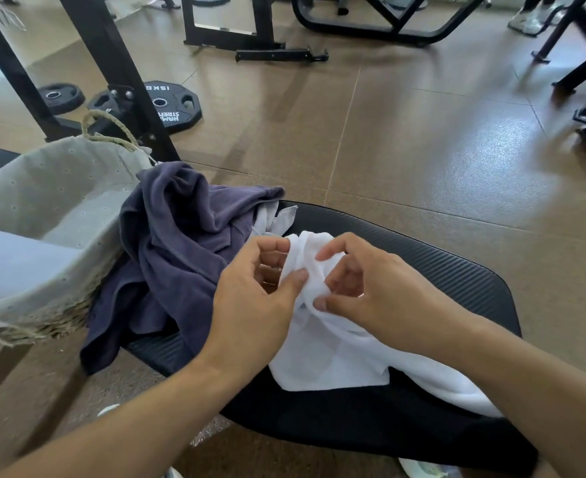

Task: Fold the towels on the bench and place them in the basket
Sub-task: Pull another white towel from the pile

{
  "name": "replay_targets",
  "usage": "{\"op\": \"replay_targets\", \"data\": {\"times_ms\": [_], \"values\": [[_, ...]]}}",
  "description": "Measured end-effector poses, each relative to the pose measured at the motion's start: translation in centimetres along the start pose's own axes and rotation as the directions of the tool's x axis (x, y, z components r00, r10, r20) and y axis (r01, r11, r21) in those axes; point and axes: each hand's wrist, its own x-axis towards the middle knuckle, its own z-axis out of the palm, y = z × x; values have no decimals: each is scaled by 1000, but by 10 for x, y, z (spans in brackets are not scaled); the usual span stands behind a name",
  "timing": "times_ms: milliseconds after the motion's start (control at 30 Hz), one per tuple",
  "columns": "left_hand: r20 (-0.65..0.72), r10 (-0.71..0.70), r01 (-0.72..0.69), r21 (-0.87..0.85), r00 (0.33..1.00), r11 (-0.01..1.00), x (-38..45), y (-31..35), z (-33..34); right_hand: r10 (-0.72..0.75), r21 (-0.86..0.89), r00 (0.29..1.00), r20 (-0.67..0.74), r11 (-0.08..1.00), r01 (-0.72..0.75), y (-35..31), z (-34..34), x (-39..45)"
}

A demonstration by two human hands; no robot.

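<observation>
A white towel (333,360) lies crumpled on the black padded bench (433,270). My left hand (253,298) and my right hand (374,291) both pinch its bunched upper edge between thumb and fingers. A dark purple-grey towel (181,243) is heaped unfolded to the left, draped over the bench's end and against the basket. A light grey cloth (277,219) peeks out from under it. The woven basket (43,319) with a grey fabric liner stands at the left, and a folded pale towel (12,260) lies inside it.
Black weight plates (170,105) lie on the brown floor behind the basket. A black rack upright (112,70) slants up beside them. Machine frames (371,22) stand at the back and right. Someone's shoes (529,19) show at the top right.
</observation>
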Motion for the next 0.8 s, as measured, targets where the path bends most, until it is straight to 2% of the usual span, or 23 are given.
{"op": "replay_targets", "data": {"times_ms": [133,233,367,467,533,633,700,733,800], "values": [[-60,-48,44,-67,997,997,3,-1,-2,71,-299,975,210,954,-5,7,-5,-1],[-80,-44,39,-63,996,997,4,-3,-3,102,-360,969,226,933,-14,5,-8,-2],[-104,-58,45,-122,993,992,7,-1,-4,106,-199,987,124,977,-80,-2,-10,0],[-128,-57,38,-142,990,989,8,1,-5,182,-65,980,-74,980,-187,-3,-18,3],[-134,-63,41,-160,989,986,9,3,-6,235,-10,932,-277,969,-248,-2,-31,8],[-158,-107,68,-236,982,969,11,7,-10,295,17,780,-551,939,-343,6,-63,13],[-157,-136,90,-268,978,959,12,9,-11,323,-9,735,-597,913,-408,15,-74,15],[-150,-149,103,-275,977,956,11,9,-10,329,-26,751,-572,908,-417,17,-73,16],[-109,-173,136,-284,979,949,6,9,-5,327,-6,850,-414,932,-362,16,-56,15]]}}
